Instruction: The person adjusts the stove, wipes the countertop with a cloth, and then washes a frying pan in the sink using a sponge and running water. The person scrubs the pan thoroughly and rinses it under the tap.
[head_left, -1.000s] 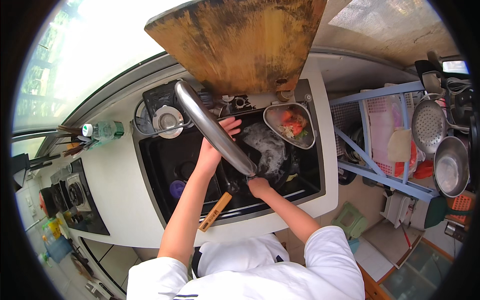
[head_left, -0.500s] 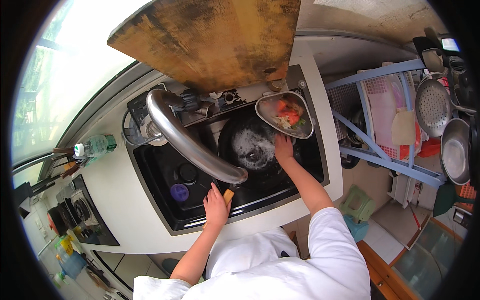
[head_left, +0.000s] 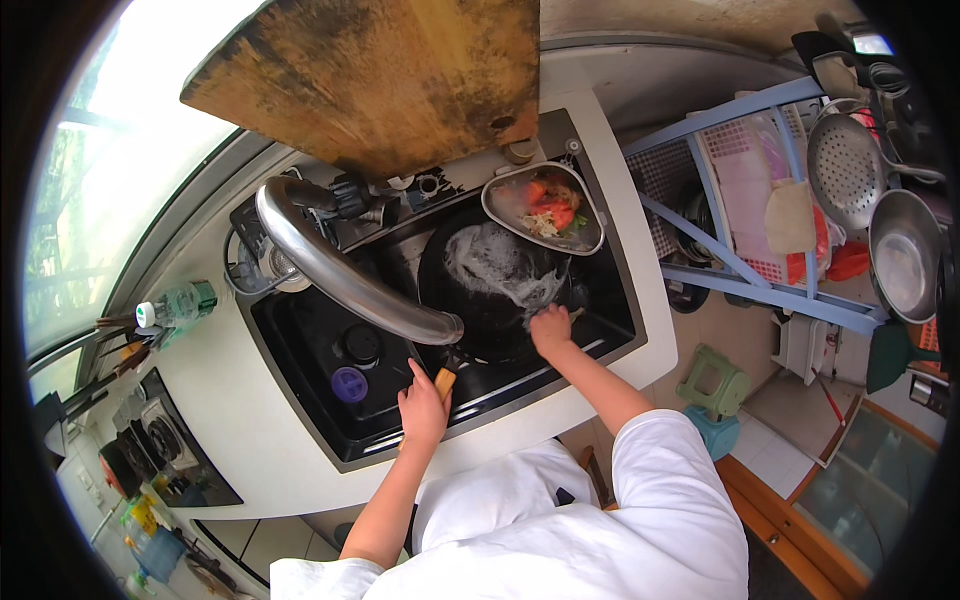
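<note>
A dark wok (head_left: 450,285) lies in the right basin of the black sink (head_left: 345,440), with white suds (head_left: 490,262) and water swirling in it. My left hand (head_left: 422,408) is closed round the wok's wooden handle (head_left: 445,382) at the near side, its index finger stretched along it. My right hand (head_left: 552,332) is at the wok's right inner wall, fingers curled down into the suds. Something greyish shows under those fingers, too blurred to name. The curved steel faucet (head_left: 360,288) reaches over the sink, its end just left of the wok.
A corner strainer (head_left: 548,238) with red and green food scraps sits at the sink's far right. Behind the sink leans a large wooden board (head_left: 370,85). A purple drain piece (head_left: 350,385) lies in the left basin. To the right stands a blue rack (head_left: 770,306).
My right hand has moved from beside the strainer toward me along the wok's right wall. The suds have spread and shifted. My left hand stays on the handle. The whole view has shifted slightly.
</note>
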